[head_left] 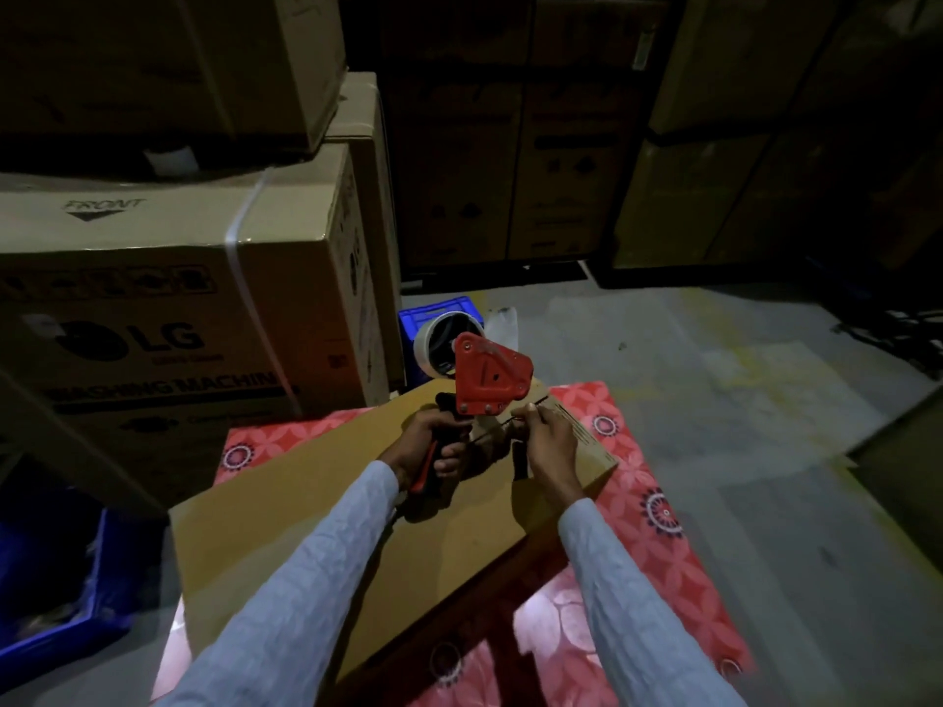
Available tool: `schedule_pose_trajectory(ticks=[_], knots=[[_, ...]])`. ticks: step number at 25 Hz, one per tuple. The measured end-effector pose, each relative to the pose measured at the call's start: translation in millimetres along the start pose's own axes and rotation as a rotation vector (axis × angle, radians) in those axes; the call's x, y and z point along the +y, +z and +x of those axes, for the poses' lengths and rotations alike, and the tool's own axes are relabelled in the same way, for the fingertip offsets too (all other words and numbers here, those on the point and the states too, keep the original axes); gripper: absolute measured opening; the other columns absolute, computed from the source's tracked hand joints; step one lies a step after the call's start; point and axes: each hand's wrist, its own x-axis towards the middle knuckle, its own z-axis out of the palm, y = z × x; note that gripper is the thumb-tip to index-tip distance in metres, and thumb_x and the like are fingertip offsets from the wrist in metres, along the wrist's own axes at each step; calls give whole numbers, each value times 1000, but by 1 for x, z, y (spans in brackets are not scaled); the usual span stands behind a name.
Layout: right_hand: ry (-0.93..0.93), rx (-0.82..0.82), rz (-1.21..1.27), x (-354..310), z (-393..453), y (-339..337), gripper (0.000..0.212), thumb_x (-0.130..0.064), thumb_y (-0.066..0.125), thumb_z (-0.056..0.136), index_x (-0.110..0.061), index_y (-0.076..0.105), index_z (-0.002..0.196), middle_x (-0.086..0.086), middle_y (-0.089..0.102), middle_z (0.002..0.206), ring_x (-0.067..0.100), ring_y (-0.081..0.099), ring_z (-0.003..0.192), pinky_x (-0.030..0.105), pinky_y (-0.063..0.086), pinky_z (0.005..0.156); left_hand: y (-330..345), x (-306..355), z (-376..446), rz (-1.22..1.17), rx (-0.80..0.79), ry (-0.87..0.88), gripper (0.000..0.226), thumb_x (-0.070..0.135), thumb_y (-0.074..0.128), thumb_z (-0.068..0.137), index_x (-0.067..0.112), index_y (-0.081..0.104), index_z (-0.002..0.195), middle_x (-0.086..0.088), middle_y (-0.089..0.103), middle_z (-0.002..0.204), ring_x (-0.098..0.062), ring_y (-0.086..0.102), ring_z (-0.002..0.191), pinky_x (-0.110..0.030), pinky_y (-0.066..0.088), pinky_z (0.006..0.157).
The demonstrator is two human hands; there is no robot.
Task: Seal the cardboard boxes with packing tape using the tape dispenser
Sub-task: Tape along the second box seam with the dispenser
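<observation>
While the room lies dim, the head view looks down on a flat cardboard box (316, 517) lying on a red patterned mat (658, 482) spread over a grey concrete floor (714, 359). The mat shows pale flower shapes and dark ringed medallions, and it reaches out past the box on the far, right and near sides.

Above the far end of the box, the left hand (433, 446) is clenched around the black and red handle of the dispenser (490, 377). Its red triangular plate stands upright, with the tape roll (439, 344) mounted behind it on the far side. Just right of the plate, the right hand (548, 438) has its fingertips drawn together in a pinch at the dispenser's lower edge; the thing pinched is too small and dark to tell. Both arms wear pale sleeves (316, 568).

On the left rises a stack of big cartons (168, 257); the lower one is bound with a white strap, is printed LG and stands close to the mat's far left corner. Behind the roll sits a blue crate (433, 311), and a second blue bin (61, 594) lies at the near left. More cartons (515, 145) line the dark back wall.
</observation>
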Motion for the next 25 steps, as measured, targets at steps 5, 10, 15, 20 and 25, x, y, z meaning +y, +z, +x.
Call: schedule_pose_trajectory(ticks=[5, 10, 15, 20, 25], knots=[[508, -275, 336, -33, -16, -15, 57, -50, 42, 108, 1, 65, 94, 22, 68, 68, 30, 58, 49, 32, 48, 48, 12, 10, -6, 35, -31, 39, 18, 19, 51, 92, 15, 51, 75, -1, 33, 53, -14, 29, 37, -23, 25, 40], [710, -409, 737, -39, -21, -24, 49, -42, 50, 105, 3, 70, 97, 18, 71, 86, 26, 64, 59, 29, 52, 49, 27, 13, -8, 20, -22, 16, 20, 22, 55, 90, 15, 45, 73, -1, 31, 51, -15, 28, 35, -22, 25, 39], [689, -289, 744, -46, -6, -42, 25, -9, 45, 103, -5, 63, 86, 10, 60, 80, 20, 56, 65, 20, 47, 40, 40, 12, -15, 79, 13, 23, 20, 19, 51, 94, 15, 45, 75, -2, 31, 52, -14, 27, 36, -21, 26, 39], [617, -263, 565, -42, 19, -54, 17, -11, 58, 101, -9, 65, 85, 2, 65, 83, 17, 59, 76, 25, 52, 64, 46, 10, -23, 149, 39, 117, 6, 14, 57, 80, 9, 54, 80, -1, 31, 53, -11, 28, 37, -19, 21, 40], [611, -255, 516, -38, 38, -61, 22, -8, 63, 99, -3, 65, 77, 7, 63, 61, 16, 54, 60, 22, 50, 52, 43, 5, -25, 232, 76, 126, 15, 15, 57, 81, 5, 54, 91, -2, 33, 54, -12, 30, 38, -20, 24, 40]])
